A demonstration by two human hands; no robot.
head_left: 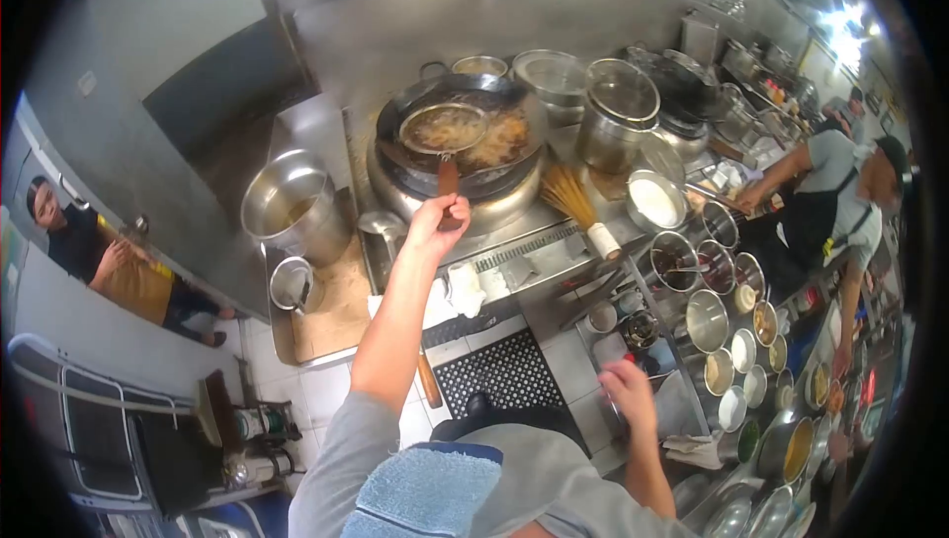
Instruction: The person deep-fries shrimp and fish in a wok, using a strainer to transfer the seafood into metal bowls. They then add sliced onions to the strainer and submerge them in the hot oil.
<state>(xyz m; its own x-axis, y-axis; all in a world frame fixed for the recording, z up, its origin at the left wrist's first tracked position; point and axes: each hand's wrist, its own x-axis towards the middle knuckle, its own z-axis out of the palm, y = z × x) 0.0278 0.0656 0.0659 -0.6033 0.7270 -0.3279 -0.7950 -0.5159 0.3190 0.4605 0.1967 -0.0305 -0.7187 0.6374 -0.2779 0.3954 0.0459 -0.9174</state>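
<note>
My left hand (438, 225) is closed round the wooden handle of a round mesh strainer (444, 129). The strainer lies in a large black wok (393, 164) of bubbling oil, with browned, frothy food beside it. My right hand (630, 395) hangs low on the right with curled fingers, near the shelf of containers; what it grips, if anything, is too small to make out. A ladle (382, 224) rests at the wok's left front. On the stove's front edge lie white cloths (463, 289), and a bamboo wok brush (573, 204) leans at the right.
A big steel pot (289, 188) and a smaller pot (294, 284) stand left. To the right are a deep pot with a strainer (605, 142) and several bowls of ingredients (708, 320). A co-worker (840, 182) works there. Another person (119, 251) is at the left doorway.
</note>
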